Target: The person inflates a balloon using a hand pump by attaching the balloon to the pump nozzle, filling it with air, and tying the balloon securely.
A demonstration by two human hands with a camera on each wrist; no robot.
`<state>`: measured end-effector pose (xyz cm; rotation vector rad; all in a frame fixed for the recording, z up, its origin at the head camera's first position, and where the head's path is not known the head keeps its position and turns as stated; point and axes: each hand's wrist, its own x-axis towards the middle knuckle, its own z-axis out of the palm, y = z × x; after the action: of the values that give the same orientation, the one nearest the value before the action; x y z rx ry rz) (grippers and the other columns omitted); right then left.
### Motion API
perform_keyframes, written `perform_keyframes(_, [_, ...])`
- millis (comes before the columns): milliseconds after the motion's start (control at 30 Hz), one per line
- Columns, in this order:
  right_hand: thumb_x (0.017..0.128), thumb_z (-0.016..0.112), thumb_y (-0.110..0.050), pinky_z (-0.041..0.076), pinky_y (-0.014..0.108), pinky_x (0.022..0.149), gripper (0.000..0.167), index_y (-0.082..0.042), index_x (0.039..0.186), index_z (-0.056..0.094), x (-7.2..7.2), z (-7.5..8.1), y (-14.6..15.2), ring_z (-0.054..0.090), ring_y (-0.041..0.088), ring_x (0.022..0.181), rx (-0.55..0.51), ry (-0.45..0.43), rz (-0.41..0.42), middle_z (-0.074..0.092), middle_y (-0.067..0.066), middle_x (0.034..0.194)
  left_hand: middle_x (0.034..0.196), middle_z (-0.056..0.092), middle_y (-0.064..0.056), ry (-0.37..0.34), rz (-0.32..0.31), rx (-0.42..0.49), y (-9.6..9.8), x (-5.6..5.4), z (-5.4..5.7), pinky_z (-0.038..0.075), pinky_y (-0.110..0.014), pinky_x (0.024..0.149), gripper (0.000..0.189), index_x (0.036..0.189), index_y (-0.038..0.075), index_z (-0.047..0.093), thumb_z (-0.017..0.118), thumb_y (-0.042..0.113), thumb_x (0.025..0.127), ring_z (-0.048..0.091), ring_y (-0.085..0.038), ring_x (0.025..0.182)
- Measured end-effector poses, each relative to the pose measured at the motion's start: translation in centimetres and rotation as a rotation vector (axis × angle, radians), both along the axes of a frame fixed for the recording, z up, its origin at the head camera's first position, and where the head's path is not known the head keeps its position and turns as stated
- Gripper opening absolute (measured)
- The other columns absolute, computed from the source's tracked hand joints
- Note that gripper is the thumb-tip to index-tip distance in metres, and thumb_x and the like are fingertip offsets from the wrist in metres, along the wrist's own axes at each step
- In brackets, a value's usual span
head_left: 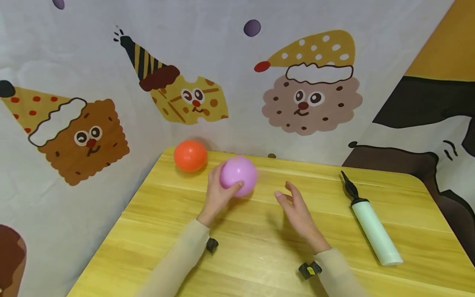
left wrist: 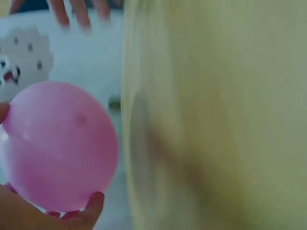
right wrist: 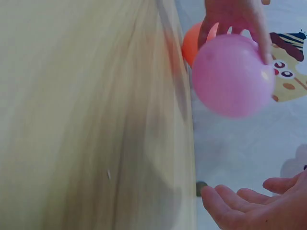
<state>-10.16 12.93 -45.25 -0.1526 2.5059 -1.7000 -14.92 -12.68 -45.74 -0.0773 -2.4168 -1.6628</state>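
A round pink balloon [head_left: 243, 173] is held in my left hand [head_left: 217, 194], whose thumb and fingers curve round its left side. In the left wrist view the fingertips press against the lower part of the balloon [left wrist: 62, 148]. The right wrist view shows the balloon [right wrist: 232, 79] raised off the table. To its right, my right hand [head_left: 298, 212] hovers apart from it with relaxed fingers and nothing in them. An orange balloon [head_left: 190, 156] rests at the table's back left corner, beyond my left hand.
A pale green hand pump [head_left: 376, 233] with a black nozzle lies on the right of the wooden table [head_left: 245, 264]. Behind the table's back edge hangs a white cloth [head_left: 230, 53] printed with cartoon snacks in hats.
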Motion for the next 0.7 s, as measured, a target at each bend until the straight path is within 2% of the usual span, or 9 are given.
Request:
perform_keyframes(67, [0.108,0.045,-0.055,0.036,0.066,0.112,0.080,-0.007,0.165,0.014,0.0,0.1,0.7,0.035,0.046,0.145,0.034,0.016,-0.008,0.019,0.021,0.168,0.151,0.034,-0.022,-0.003,0.054,-0.130,-1.0,-1.5,0.4,0.044,-0.063,0.106,0.087,0.157,0.016,0.041,0.083,0.036,0.084,0.051,-0.044,0.128])
perform_keyframes(133, [0.107,0.045,-0.057,0.036,0.066,0.112,0.082,-0.007,0.165,0.015,0.0,0.2,1.2,0.035,0.047,0.145,0.070,0.021,-0.025,0.019,0.021,0.168,0.150,0.033,-0.024,-0.037,0.066,-0.198,-1.8,-2.8,0.9,0.044,-0.065,0.105,0.087,0.159,0.016,0.040,0.082,0.039,0.085,0.052,-0.046,0.126])
perform_keyframes(200, [0.107,0.045,-0.058,0.037,0.065,0.112,0.082,-0.007,0.165,0.016,0.1,0.2,1.6,0.035,0.047,0.145,0.102,0.023,-0.033,0.019,0.022,0.168,0.151,0.033,-0.026,-0.081,0.050,-0.244,-2.3,-3.7,1.0,0.044,-0.066,0.105,0.089,0.161,0.016,0.036,0.079,0.042,0.088,0.052,-0.047,0.126])
perform_keyframes(300, [0.107,0.043,-0.059,0.038,0.065,0.111,0.083,-0.007,0.165,0.016,0.1,0.1,2.1,0.035,0.047,0.145,0.142,0.033,-0.045,0.019,0.023,0.167,0.155,0.033,-0.025,-0.124,0.016,-0.259,-2.7,-4.3,0.9,0.042,-0.066,0.107,0.090,0.163,0.016,0.030,0.076,0.045,0.091,0.050,-0.046,0.130])
perform_keyframes(400, [0.107,0.042,-0.058,0.039,0.066,0.110,0.082,-0.006,0.165,0.016,0.2,0.1,2.8,0.034,0.048,0.145,0.180,0.048,-0.045,0.020,0.025,0.166,0.159,0.031,-0.023,-0.097,-0.001,-0.254,-3.0,-4.2,0.5,0.040,-0.064,0.111,0.089,0.163,0.012,0.028,0.073,0.045,0.094,0.046,-0.044,0.137])
perform_keyframes(500, [0.108,0.042,-0.057,0.037,0.068,0.110,0.080,-0.006,0.164,0.018,0.4,0.1,3.8,0.032,0.048,0.146,0.227,0.067,-0.035,0.022,0.025,0.166,0.161,0.031,-0.022,-0.026,0.004,-0.292,-3.4,-3.2,0.2,0.034,-0.063,0.115,0.086,0.161,0.008,0.031,0.070,0.047,0.095,0.040,-0.042,0.143])
perform_keyframes(600, [0.108,0.042,-0.056,0.029,0.069,0.114,0.079,-0.007,0.165,0.017,0.5,0.2,5.3,0.026,0.048,0.150,0.309,0.101,-0.035,0.020,0.023,0.168,0.164,0.027,-0.024,0.025,0.008,-0.418,-4.0,-1.9,0.2,0.024,-0.070,0.117,0.087,0.161,0.007,0.030,0.067,0.052,0.096,0.028,-0.045,0.150])
perform_keyframes(700, [0.108,0.042,-0.055,0.023,0.070,0.116,0.079,-0.009,0.166,0.014,0.6,0.1,6.9,0.020,0.047,0.153,0.410,0.150,-0.046,0.016,0.020,0.170,0.167,0.020,-0.025,0.042,-0.019,-0.568,-4.5,-0.6,0.4,0.015,-0.079,0.114,0.092,0.162,0.007,0.026,0.063,0.059,0.096,0.014,-0.049,0.154])
